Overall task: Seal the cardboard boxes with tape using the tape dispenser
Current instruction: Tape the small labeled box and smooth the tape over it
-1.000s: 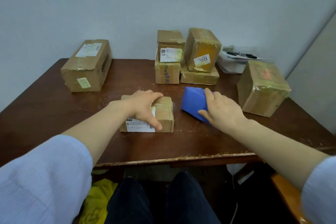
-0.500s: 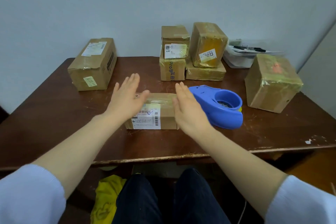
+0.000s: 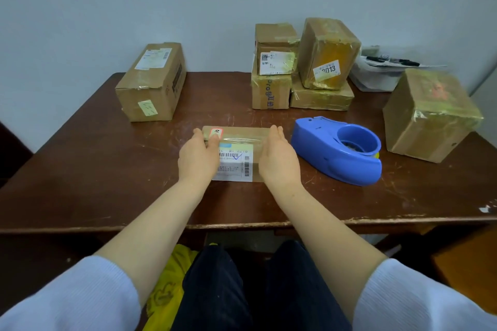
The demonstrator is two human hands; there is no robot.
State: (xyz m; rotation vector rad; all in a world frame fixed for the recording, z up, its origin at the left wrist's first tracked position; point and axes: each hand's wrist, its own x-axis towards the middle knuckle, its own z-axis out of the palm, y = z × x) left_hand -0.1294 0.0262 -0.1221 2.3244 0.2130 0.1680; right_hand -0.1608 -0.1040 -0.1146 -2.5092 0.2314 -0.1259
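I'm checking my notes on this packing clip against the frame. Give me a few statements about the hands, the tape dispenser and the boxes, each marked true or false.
1. The left hand and the right hand flank the small box, one at each end. True.
2. The right hand holds the tape dispenser. False: it stands on the table to the right of the small box, with no hand on it.
3. A box at the back bears a label reading 2013. True.
4. The small box is stacked on another box. False: it lies directly on the table.
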